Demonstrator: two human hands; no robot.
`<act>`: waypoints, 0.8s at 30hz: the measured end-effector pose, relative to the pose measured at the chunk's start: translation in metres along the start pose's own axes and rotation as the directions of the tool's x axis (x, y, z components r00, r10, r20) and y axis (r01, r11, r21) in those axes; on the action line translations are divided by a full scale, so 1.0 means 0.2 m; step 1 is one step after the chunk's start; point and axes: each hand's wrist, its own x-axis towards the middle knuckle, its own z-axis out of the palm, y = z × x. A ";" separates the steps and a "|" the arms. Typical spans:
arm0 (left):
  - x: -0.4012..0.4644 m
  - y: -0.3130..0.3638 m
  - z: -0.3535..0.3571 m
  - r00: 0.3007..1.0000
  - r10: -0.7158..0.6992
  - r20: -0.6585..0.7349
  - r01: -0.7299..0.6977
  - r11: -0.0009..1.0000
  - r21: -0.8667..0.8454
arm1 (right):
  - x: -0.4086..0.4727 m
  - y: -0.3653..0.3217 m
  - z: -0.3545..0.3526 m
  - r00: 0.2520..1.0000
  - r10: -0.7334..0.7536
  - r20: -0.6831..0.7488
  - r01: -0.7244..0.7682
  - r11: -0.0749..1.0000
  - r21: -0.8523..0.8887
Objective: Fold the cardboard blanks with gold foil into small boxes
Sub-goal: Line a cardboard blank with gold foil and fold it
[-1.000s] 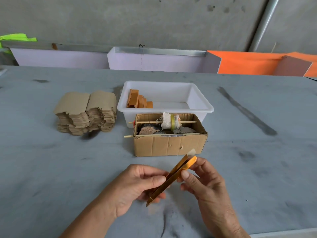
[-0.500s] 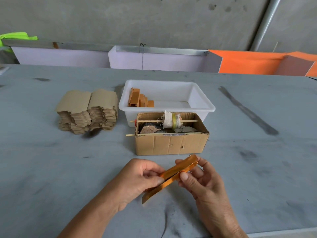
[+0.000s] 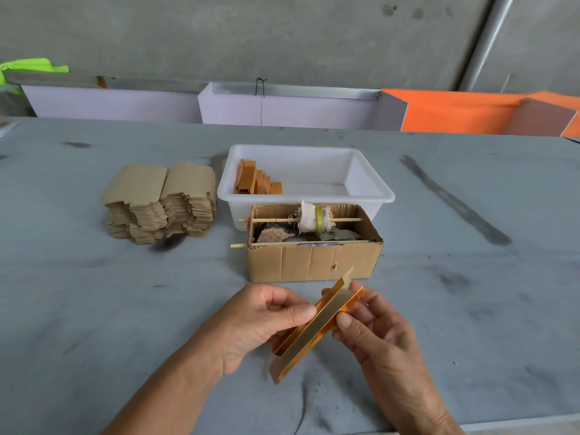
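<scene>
A long gold-foil cardboard blank [image 3: 309, 332] is held slanted above the table between both hands, its sides partly spread into a narrow box shape. My left hand [image 3: 254, 324] pinches its middle from the left with thumb and fingers. My right hand [image 3: 373, 331] grips it from the right, thumb on the near side. A stack of flat brown blanks [image 3: 161, 202] lies at the left. Several folded gold boxes [image 3: 255, 180] stand in the white plastic tub [image 3: 370, 196].
An open cardboard box [image 3: 314, 262] with stones, sticks and a cloth-wrapped roll sits just beyond my hands, in front of the tub. White and orange panels line the table's far edge. The table's near edge runs at bottom right.
The blank has opened from nearly flat into a wider channel, and its upper flap has lifted. Both hands have stayed in place, fingers shifting along it.
</scene>
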 end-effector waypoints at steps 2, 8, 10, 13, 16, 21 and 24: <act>0.01 0.01 0.00 1.000 -0.027 0.010 0.027 1.000 -0.010 | 0.00 0.00 0.00 1.000 0.006 0.002 -0.006 1.000 0.010; 0.02 0.01 0.00 1.000 -0.020 -0.007 0.021 0.997 0.079 | 0.00 -0.01 0.02 1.000 -0.011 0.014 0.012 0.999 -0.030; 0.03 0.01 0.00 1.000 -0.007 -0.026 0.009 0.996 0.089 | 0.00 -0.01 0.03 1.000 -0.020 0.002 0.020 0.999 -0.035; 0.03 0.01 0.01 0.999 0.011 -0.040 -0.007 0.995 0.104 | 0.01 0.00 0.05 0.999 -0.031 -0.027 0.030 0.999 -0.034; 0.02 0.01 0.01 0.999 0.012 -0.044 -0.008 0.997 0.075 | 0.01 0.01 0.06 0.998 -0.015 -0.065 0.014 1.000 -0.024; 0.01 0.01 0.04 0.998 -0.003 -0.061 0.002 1.000 -0.001 | 0.02 0.01 0.07 0.991 0.008 -0.131 -0.013 0.999 -0.042; 0.00 0.01 0.06 0.996 0.007 -0.087 -0.011 0.999 -0.044 | 0.02 0.00 0.08 0.990 0.019 -0.139 -0.027 0.998 -0.053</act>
